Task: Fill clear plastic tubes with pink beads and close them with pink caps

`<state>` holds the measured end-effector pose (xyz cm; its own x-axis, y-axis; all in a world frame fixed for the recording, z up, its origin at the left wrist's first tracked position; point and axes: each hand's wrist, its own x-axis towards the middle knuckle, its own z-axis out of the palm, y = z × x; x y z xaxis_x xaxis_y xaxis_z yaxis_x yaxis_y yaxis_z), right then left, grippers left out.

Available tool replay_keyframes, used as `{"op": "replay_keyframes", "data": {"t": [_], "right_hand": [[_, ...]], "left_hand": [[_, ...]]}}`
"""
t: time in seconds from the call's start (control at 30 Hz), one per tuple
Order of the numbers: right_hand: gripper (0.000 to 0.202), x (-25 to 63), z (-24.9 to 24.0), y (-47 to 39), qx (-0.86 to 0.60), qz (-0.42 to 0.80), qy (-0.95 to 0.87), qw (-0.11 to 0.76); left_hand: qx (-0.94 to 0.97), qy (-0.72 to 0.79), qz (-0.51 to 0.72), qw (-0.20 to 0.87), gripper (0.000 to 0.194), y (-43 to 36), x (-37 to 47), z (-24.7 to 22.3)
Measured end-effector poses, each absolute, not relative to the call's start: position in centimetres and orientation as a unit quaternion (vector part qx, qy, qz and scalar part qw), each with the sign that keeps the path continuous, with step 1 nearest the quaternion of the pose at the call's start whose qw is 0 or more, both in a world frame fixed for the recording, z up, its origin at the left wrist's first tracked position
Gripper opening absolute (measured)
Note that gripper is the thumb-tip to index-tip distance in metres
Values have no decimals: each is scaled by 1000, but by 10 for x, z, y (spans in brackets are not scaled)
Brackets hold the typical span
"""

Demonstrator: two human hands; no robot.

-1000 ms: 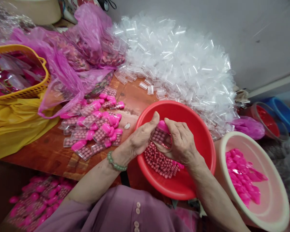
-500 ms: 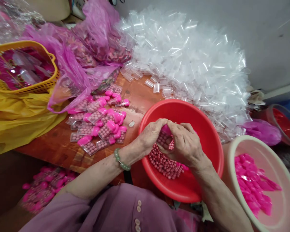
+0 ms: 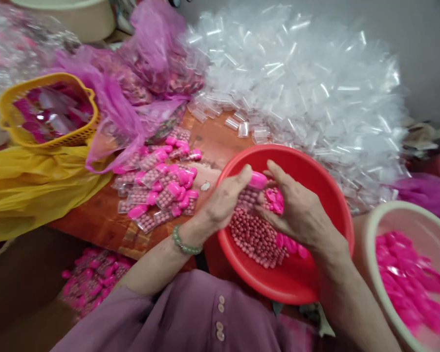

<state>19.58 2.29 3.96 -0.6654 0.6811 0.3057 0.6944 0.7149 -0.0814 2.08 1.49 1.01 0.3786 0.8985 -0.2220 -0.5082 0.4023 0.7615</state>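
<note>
A small clear bottle (image 3: pixel 257 180) with a bright pink cap, full of pink beads, is in my left hand (image 3: pixel 225 198) above the red basin (image 3: pixel 333 215). The thumb shows along its near side; the other fingers are mostly hidden behind it. My right hand (image 3: pixel 302 212) is just to the right of the bottle, fingers apart and curved, holding nothing. Whether a fingertip still touches the bottle I cannot tell. Below both hands, loose pink beads (image 3: pixel 258 239) and several pink caps (image 3: pixel 291 244) lie in the basin.
Filled, capped bottles (image 3: pixel 165 188) are heaped on the wooden table (image 3: pixel 205 132) at left. Behind the basin rises a pile of empty clear bottles (image 3: pixel 297 73). A cream tub (image 3: pixel 370 254) of pink caps stands right; a yellow basket (image 3: pixel 47 142) sits far left, near purple plastic bags (image 3: pixel 157 39).
My right hand has opened and drawn away to the right from the bottle's cap. The bottle stays in my left hand, and the head view has shifted slightly left.
</note>
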Motion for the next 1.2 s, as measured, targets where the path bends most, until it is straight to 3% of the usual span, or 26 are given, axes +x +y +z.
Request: {"op": "replay_keyframes", "data": {"t": [0.13, 0.2, 0.3, 0.4, 0.53, 0.7, 0.83, 0.97, 1.2], "right_hand": [[56, 230, 39, 39, -492, 4, -864, 102], [41, 247, 35, 46, -521, 17, -851, 57], [30, 256, 30, 52, -546, 57, -836, -20], [31, 246, 23, 55, -539, 76, -832, -105], [26, 223, 9, 57, -518, 51, -836, -172], [15, 216, 9, 64, -510, 48, -839, -184], [19, 220, 32, 89, -527, 63, -844, -78], [24, 206, 49, 137, -572, 73, -816, 45], [22, 162, 26, 221, -572, 68, -816, -46]], "left_hand": [[435, 429, 504, 610, 48, 29, -15, 14], [512, 518, 517, 449, 43, 39, -37, 10], [613, 649, 397, 212, 30, 52, -71, -5], [653, 689, 294, 111, 21, 57, -95, -22], [702, 660, 257, 68, 18, 52, -107, -34], [717, 632, 288, 59, 25, 53, -90, -26], [742, 601, 274, 114, 28, 94, -56, -13], [737, 630, 177, 172, 40, 162, -17, -14], [708, 652, 181, 201, 63, 224, 33, -52]]}}
